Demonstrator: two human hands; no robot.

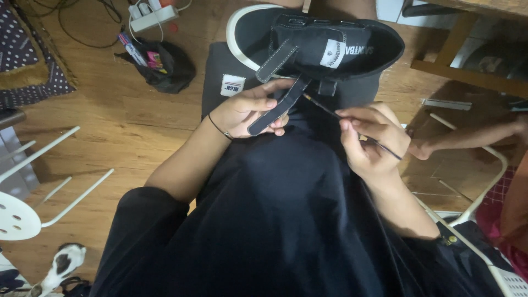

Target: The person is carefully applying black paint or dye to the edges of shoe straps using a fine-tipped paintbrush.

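Our left hand point(247, 110) pinches the loose strap point(278, 110) of the black shoe point(319, 44) that sits on our lap. Our right hand point(371, 140) is closed on a thin black tool point(352, 124), its tip near the strap's base. We think the tip could slip and poke our fingers, or the shoe could slide off our knees.

Bare wooden floor point(137, 126) lies open left of the lap. The black pouch point(165, 66) and power strip point(154, 16) block the far left; a white stool point(22, 214) crowds the near left, another person's arm point(473, 137) the right.
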